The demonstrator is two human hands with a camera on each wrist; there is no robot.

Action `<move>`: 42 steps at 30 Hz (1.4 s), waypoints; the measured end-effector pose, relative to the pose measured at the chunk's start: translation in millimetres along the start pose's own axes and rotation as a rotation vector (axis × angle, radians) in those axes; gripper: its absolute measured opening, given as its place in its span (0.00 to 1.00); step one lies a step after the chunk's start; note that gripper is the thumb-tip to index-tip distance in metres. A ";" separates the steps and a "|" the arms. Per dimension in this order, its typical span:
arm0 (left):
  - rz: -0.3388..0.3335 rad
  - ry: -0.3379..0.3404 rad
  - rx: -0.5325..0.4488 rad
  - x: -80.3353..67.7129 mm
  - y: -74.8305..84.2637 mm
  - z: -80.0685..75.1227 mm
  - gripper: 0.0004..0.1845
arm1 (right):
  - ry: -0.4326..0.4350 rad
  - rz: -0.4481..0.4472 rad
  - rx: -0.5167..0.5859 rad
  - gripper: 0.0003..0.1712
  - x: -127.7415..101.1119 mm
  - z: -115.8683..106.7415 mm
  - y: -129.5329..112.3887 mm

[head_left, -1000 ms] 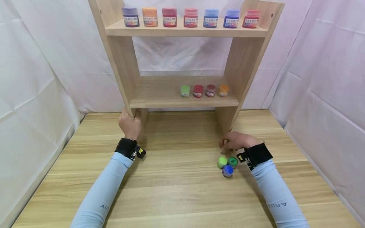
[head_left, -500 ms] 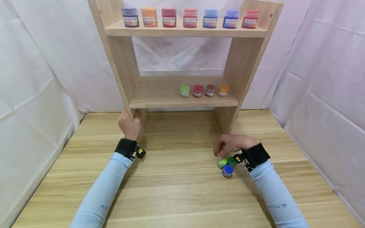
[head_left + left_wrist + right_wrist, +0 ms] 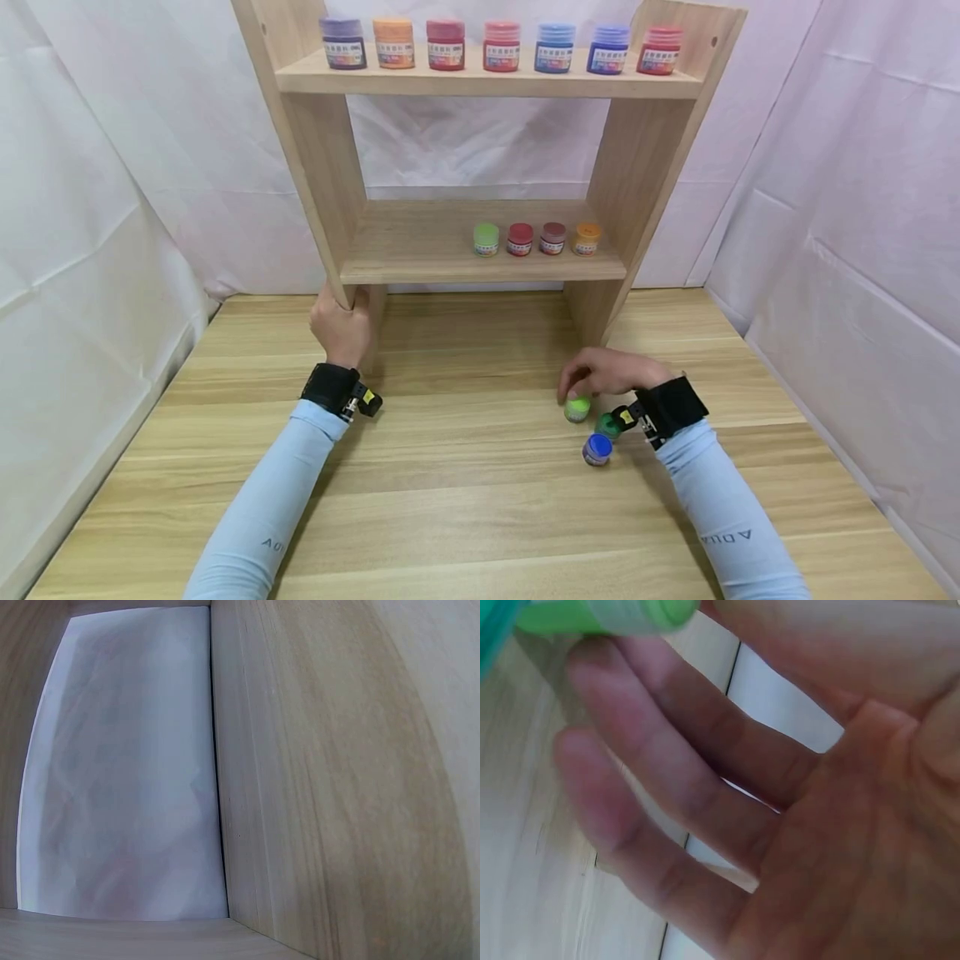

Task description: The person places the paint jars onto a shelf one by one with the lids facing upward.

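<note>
While it sits on the desk [image 3: 465, 500] just in front of the shelf unit's right leg, the light green jar [image 3: 577, 409] is pinched at its top by the curled fingertips of the right hand [image 3: 611, 372]. Just beside it, nearer the person, stand a dark green jar [image 3: 606, 426] and a blue jar [image 3: 597, 449]. Across the desk, the left hand [image 3: 342, 327] grips the left upright of the wooden shelf unit [image 3: 480, 250]. Four small jars line its middle shelf, seven larger ones the top.
</note>
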State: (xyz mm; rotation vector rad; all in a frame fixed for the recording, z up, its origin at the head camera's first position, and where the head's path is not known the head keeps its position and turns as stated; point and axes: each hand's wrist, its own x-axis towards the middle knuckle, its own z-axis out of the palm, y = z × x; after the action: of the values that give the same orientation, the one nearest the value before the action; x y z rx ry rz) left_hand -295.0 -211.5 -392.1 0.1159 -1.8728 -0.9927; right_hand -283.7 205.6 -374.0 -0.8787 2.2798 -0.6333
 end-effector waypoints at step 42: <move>-0.007 -0.013 -0.001 -0.9 -3.4 0.5 0.12 | 0.218 0.189 -0.170 0.18 0.8 1.1 4.4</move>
State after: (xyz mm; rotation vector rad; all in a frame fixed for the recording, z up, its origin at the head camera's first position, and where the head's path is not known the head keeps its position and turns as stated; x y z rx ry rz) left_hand -296.1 -213.0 -395.1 0.1162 -1.8845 -1.0015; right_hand -285.3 207.8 -377.8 -0.6867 2.6067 -0.4758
